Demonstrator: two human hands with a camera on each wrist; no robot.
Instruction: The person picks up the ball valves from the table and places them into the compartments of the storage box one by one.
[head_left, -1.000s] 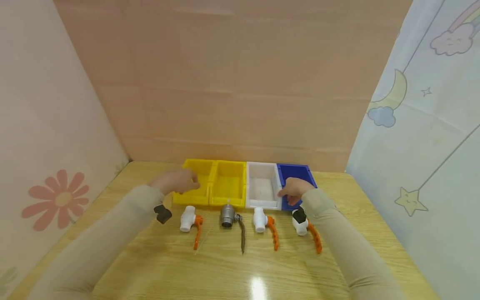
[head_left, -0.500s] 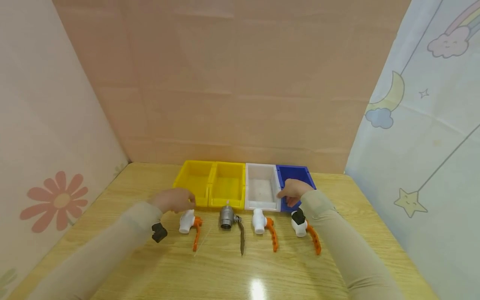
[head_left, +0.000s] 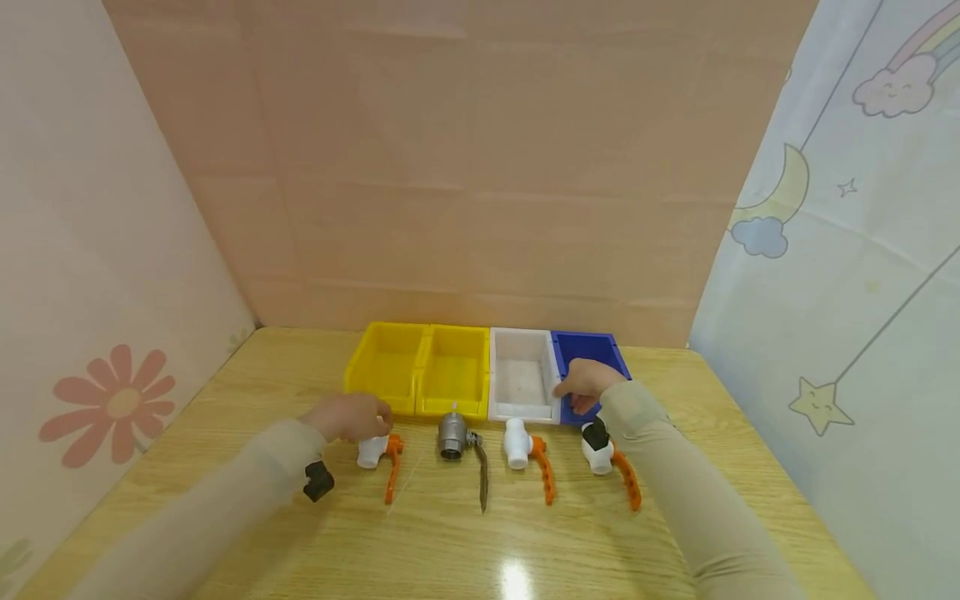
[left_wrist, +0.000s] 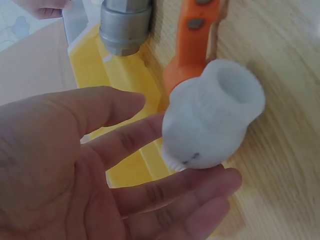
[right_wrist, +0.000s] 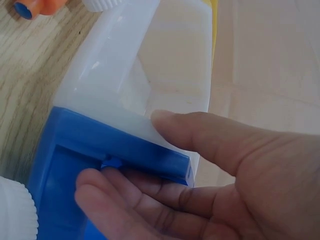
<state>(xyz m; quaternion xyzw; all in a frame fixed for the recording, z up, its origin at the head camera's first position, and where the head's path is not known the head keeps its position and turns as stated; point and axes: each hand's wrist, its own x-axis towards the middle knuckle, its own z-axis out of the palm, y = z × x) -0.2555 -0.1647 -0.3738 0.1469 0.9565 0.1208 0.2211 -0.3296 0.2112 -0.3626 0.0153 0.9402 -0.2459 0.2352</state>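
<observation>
My left hand point(head_left: 348, 416) is over the leftmost white ball valve point(head_left: 371, 452), which has an orange lever handle. In the left wrist view, the fingers point(left_wrist: 165, 192) reach alongside and behind the valve's white body point(left_wrist: 207, 120), while the thumb stands apart from it. Over at the bins, my right hand point(head_left: 592, 379) grips the adjoining walls of the blue bin point(head_left: 617, 354) and the white bin point(head_left: 522, 410). The right wrist view has its thumb point(right_wrist: 175, 127) on the white side and its fingers inside the blue bin.
Two yellow bins point(head_left: 452, 408) adjoin the white one. Along the bins' front lie a grey metal valve point(head_left: 452, 435) with a brown lever, a white valve point(head_left: 516, 443) and another white valve point(head_left: 597, 457) under my right wrist, both with orange levers. Behind is a draped backdrop point(head_left: 465, 167).
My left hand has moved from above the left yellow bin down toward me, onto the leftmost white ball valve. The right hand keeps its place on the bin walls.
</observation>
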